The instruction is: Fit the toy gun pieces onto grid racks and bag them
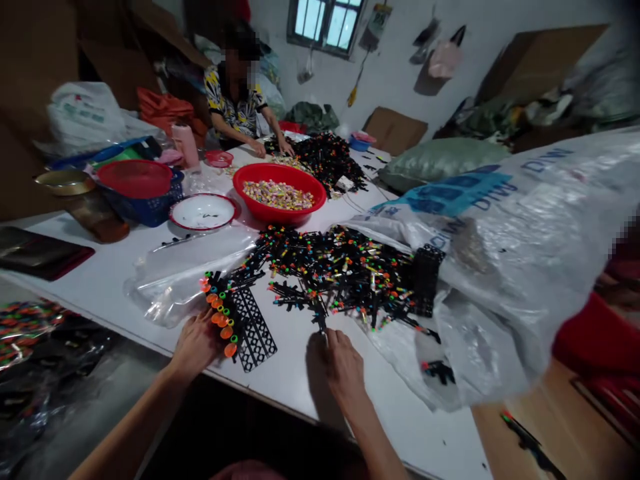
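My left hand (pixel 197 343) is at the near left of the white table, closed around a row of black toy guns whose orange and green tips (pixel 226 332) line up along the fingers. Part of its grip is hidden behind those tips. Beside it lies a black lattice strip (pixel 255 333), flat on the table. My right hand (pixel 345 363) pinches one small black toy gun (pixel 319 312) at its lower end. Just beyond is a broad heap of similar toy guns (pixel 350 267) with orange, green and yellow parts.
A red basin (pixel 280 215) of small colourful pieces stands behind the heap, near a white bowl (pixel 203 212). Clear plastic bags (pixel 185 273) lie left. A large printed sack (pixel 500 280) covers the right side. Across the table, a person (pixel 237 107) works by another dark pile (pixel 330 157).
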`<state>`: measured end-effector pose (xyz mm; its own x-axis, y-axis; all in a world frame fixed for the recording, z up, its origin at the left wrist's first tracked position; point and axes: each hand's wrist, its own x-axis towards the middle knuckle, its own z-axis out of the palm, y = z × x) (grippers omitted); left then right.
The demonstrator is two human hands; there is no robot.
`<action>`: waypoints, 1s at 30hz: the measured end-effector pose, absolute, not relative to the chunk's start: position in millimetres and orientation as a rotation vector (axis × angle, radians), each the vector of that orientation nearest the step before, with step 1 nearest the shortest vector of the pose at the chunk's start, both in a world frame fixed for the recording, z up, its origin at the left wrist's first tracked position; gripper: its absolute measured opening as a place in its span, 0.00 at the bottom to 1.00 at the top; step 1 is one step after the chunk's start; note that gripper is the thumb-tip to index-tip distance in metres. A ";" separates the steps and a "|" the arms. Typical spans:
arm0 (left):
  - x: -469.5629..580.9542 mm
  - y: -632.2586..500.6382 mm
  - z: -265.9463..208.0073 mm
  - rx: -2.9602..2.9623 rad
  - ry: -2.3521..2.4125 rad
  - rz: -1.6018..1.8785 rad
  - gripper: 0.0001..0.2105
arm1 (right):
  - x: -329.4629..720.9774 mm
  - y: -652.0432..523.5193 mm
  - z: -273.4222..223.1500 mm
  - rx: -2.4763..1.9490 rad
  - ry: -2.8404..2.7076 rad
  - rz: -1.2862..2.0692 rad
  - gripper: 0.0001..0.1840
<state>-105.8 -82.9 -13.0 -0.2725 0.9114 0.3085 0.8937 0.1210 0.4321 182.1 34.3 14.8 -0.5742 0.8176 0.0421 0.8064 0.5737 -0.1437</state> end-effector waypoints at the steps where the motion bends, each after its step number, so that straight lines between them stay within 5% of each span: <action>1: -105.7 -85.4 -11.8 1.879 2.319 0.834 0.04 | 177.5 37.1 14.6 -1.515 -2.647 0.153 0.12; 6: -101.9 -130.4 29.2 1.794 2.493 0.796 0.09 | 181.2 40.5 17.0 -1.844 -2.431 0.546 0.11; 10: -79.5 -138.3 95.6 1.914 2.634 1.084 0.13 | 181.6 18.1 28.3 -1.481 -1.977 1.273 0.20; 14: -57.6 -96.1 121.3 2.350 2.311 0.728 0.16 | 126.6 -18.8 28.4 -1.198 -1.717 1.578 0.14; 18: -53.2 -70.4 110.9 2.293 2.243 0.501 0.15 | 85.2 -40.6 4.6 -1.152 -1.980 1.467 0.03; 30: -57.2 -74.4 111.8 2.197 2.156 0.548 0.14 | 61.7 -39.4 -2.5 -1.110 -2.699 0.680 0.10</action>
